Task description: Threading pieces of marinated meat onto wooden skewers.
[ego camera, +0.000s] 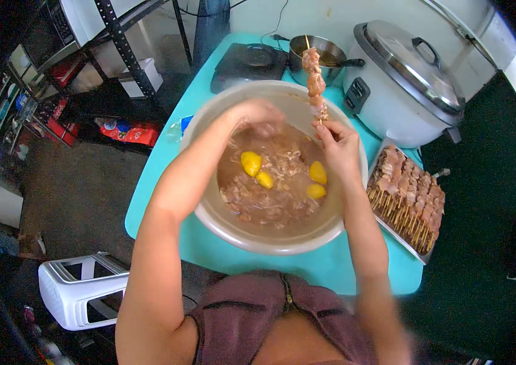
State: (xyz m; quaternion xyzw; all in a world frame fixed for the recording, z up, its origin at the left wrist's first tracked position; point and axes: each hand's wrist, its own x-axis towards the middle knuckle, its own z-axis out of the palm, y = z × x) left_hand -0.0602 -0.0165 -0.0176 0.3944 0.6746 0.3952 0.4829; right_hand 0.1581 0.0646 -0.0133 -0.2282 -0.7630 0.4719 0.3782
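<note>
My right hand (339,140) pinches the lower end of a bamboo skewer threaded with raw meat pieces (316,84), held upright over the right side of a large plastic basin (280,250). Over the far left part of the basin is my left hand (262,117), blurred, its fingers pointing right and down. Whether it holds anything is hard to make out. Meat chunks in cloudy brown marinade (280,200) fill the basin's bottom. Yellow lemon pieces (251,163) float there, two near the middle and two at the right (317,172).
A metal tray (404,239) of stacked meat skewers lies at the right table edge. Behind it stands a big rice cooker (390,109). A steel saucepan (326,75) and a dark flat appliance (248,64) sit at the back of the turquoise table (157,205). At lower left is a white plastic stool (64,296).
</note>
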